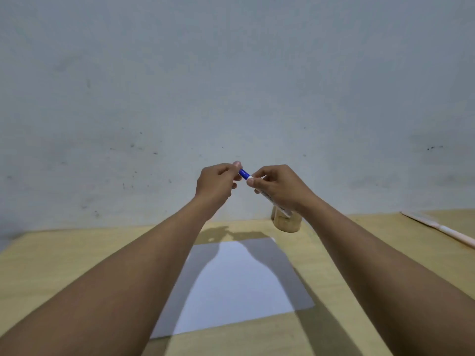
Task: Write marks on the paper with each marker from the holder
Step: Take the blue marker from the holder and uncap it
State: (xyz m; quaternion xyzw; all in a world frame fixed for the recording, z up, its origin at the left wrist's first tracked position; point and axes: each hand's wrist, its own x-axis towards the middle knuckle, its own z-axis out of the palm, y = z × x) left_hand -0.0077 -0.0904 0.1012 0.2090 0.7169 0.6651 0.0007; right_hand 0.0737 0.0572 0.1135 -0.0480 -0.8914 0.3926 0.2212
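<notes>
Both hands are raised in front of the wall, above the table's far edge. My right hand [277,187] grips the white barrel of a marker [276,202], which slants down to the right. My left hand [217,182] pinches the marker's blue cap [244,173] at the upper left end. I cannot tell whether the cap is on or just off. A blank white sheet of paper [231,283] lies flat on the wooden table [64,255] below my arms. A tan cylindrical holder [286,222] stands behind the paper, partly hidden by my right wrist.
A long pale stick-like object [442,228] lies at the table's far right edge. A bare grey wall rises right behind the table. My forearms cast shadows over both sides of the paper.
</notes>
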